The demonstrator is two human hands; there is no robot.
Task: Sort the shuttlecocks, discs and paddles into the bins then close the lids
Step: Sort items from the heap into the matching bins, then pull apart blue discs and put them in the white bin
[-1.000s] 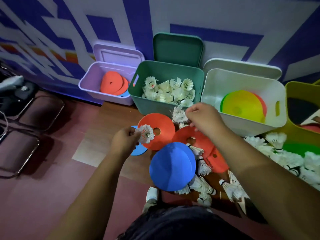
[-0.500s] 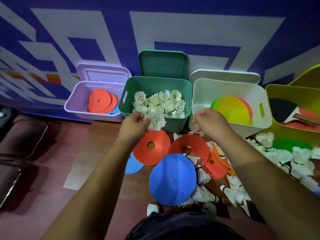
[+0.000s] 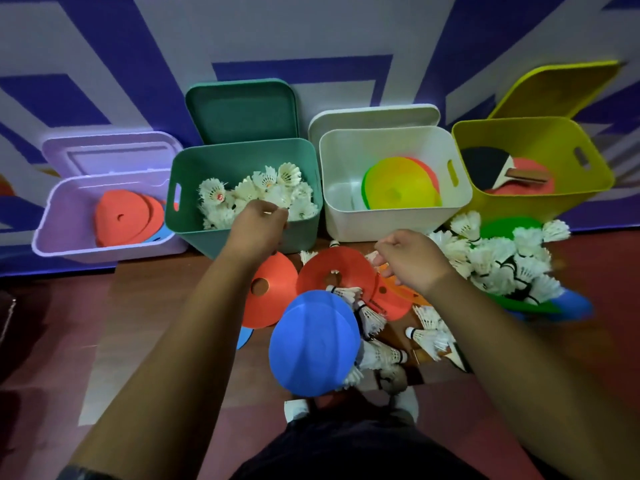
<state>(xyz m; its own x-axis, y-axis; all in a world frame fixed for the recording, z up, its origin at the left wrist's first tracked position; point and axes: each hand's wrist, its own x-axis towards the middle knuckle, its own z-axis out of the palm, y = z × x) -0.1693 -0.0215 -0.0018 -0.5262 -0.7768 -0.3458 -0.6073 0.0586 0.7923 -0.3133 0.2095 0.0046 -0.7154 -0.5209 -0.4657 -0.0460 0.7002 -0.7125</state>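
Four open bins stand along the wall. The purple bin [image 3: 45, 237] holds orange discs [image 3: 121, 216]. In the green bin [image 3: 194, 233] lie shuttlecocks [image 3: 263, 188]. The white bin [image 3: 381, 223] holds yellow and orange discs [image 3: 401, 188], and the yellow bin [image 3: 519, 206] holds paddles [image 3: 485, 171]. My left hand [image 3: 258, 226] hangs over the green bin's front rim with its fingers curled among the shuttlecocks; whether it holds one is hidden. My right hand [image 3: 412, 261] hovers above the orange discs [image 3: 346, 268] on the floor, pinched on a shuttlecock [image 3: 371, 256] whose feathers stick out by the fingertips.
A blue disc [image 3: 313, 344] lies nearest me, with loose shuttlecocks [image 3: 374, 320] around it. A big heap of shuttlecocks [image 3: 502, 261] covers a green disc [image 3: 505, 226] at the right. The lids, such as the green one [image 3: 242, 109], lean against the wall.
My left hand carried its shuttlecock from above the orange disc to the green bin's rim. My right hand sank from near the white bin to just above the floor discs.
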